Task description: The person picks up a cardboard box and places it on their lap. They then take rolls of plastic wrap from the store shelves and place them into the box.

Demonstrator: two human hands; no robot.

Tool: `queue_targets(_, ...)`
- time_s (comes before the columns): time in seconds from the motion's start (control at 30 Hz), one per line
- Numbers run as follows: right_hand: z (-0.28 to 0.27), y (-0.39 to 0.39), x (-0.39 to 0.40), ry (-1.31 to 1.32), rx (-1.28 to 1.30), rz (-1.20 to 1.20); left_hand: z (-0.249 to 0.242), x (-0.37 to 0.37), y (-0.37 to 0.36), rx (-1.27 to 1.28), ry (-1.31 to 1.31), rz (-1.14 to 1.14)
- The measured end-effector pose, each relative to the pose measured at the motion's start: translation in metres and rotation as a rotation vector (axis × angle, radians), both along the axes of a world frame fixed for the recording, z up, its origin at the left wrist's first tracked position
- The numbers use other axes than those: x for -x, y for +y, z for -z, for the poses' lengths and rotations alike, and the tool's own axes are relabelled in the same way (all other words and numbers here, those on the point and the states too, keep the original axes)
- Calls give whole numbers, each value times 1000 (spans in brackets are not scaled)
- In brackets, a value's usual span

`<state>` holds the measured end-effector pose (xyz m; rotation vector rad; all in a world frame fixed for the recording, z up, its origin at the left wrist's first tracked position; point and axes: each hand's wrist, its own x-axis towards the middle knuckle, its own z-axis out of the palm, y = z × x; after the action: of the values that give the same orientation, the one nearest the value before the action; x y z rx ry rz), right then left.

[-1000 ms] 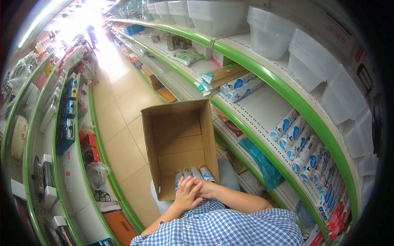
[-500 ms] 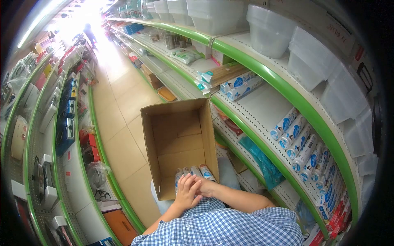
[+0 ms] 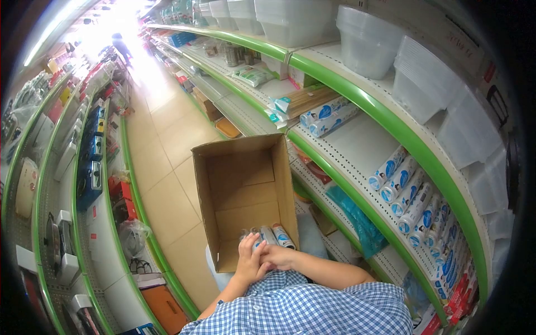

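An open cardboard box [image 3: 240,184] stands in front of my body, with several white and blue rolls [image 3: 283,237] lying at its near end. Just at the box's near edge, my left hand [image 3: 249,261] and my right hand [image 3: 277,257] touch each other. The fingers of my left hand are apart and reach over the edge beside the rolls, with nothing seen in them. My right hand is bent against my left, its fingertips partly hidden, so whether it holds anything is unclear.
Green-edged shelves [image 3: 357,162] on the right carry more rolls [image 3: 413,206] and clear plastic tubs [image 3: 368,42]. A teal plastic bag [image 3: 357,220] hangs lower down. Shelves with boxed goods [image 3: 92,167] line the left. Along the tiled aisle [image 3: 170,134], a person [image 3: 120,47] is far off.
My left hand's fingers have lifted and shifted slightly, and the two hands overlap a little less. The box stays where it was.
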<state>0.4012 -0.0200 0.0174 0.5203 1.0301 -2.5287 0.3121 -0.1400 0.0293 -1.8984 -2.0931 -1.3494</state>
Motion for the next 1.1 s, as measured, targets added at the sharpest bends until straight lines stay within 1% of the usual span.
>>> queue_targets(0.13,4,1,0,-6,12,19,-3,0,3,20,35,-5)
queue_targets(0.23,3,-11,1,-26,-24,161,-4,-2,4,74,112,18)
queue_targets(0.33,1,-9,-2,-27,-60,122,-2,-2,5,43,94,17)
queue_targets(0.43,-2,2,0,-54,53,82,-4,2,7,19,41,-37)
queue_targets(0.47,-5,10,-1,26,97,83,-2,3,5,27,9,-58)
queue_targets(0.5,-11,17,2,36,135,131,3,6,5,34,-23,-79)
queue_targets(0.53,-21,33,3,60,47,118,7,8,5,40,-53,-98)
queue_targets(0.57,-32,53,4,86,-40,107,10,10,3,106,-38,-126)
queue_targets(0.63,-44,93,13,179,-370,201,17,11,-3,238,-9,-182)
queue_targets(0.7,-75,144,22,207,-823,297,37,13,-15,459,94,-201)
queue_targets(0.73,-85,166,28,243,-1156,419,46,13,-19,568,144,-211)
queue_targets(0.77,-90,191,33,221,-1416,474,46,12,-19,615,61,-208)
queue_targets(0.83,-95,236,41,141,-1930,606,44,12,-18,702,-106,-206)
queue_targets(0.9,-67,292,53,273,-2284,793,52,14,-17,612,-69,-203)
queue_targets(0.93,-71,297,51,171,-2317,679,54,15,-17,566,-49,-204)
queue_targets(1.0,-79,300,49,-35,-2366,448,56,15,-18,558,-54,-196)
queue_targets(1.1,-93,298,50,-257,-2355,249,58,16,-19,568,-65,-192)
